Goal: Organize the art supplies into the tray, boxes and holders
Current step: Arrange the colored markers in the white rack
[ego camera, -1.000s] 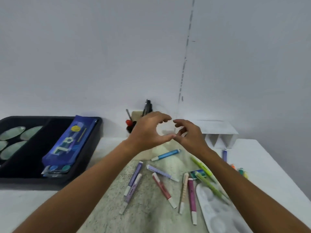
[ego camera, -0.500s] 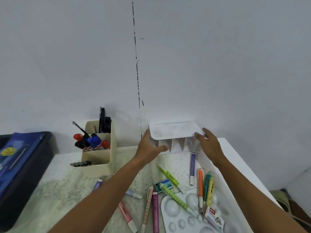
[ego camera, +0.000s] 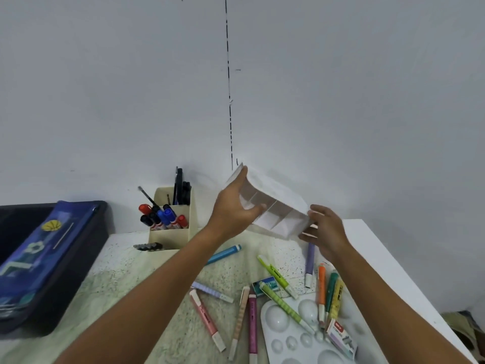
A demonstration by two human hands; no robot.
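A white divided holder [ego camera: 275,208] is lifted off the table and tilted, its open compartments facing me. My left hand [ego camera: 233,211] grips its left end, thumb inside a compartment. My right hand [ego camera: 325,232] holds its right end with fingers spread along the side. Several highlighters lie loose below: a blue one [ego camera: 223,254], a purple one [ego camera: 309,264], green [ego camera: 275,274], orange [ego camera: 321,287] and pink [ego camera: 206,317]. A white paint palette [ego camera: 296,337] lies at the front right.
A beige pen holder [ego camera: 170,232] with markers stands against the wall. A black tray [ego camera: 65,285] at the left carries a blue pencil case [ego camera: 39,256]. A staples box [ego camera: 341,337] lies on the palette, a small green box [ego camera: 266,285] beside it. The table's edge runs along the right.
The white holder stood on the table by the wall with both hands at its ends; now it is raised and tilted. The view has moved closer.
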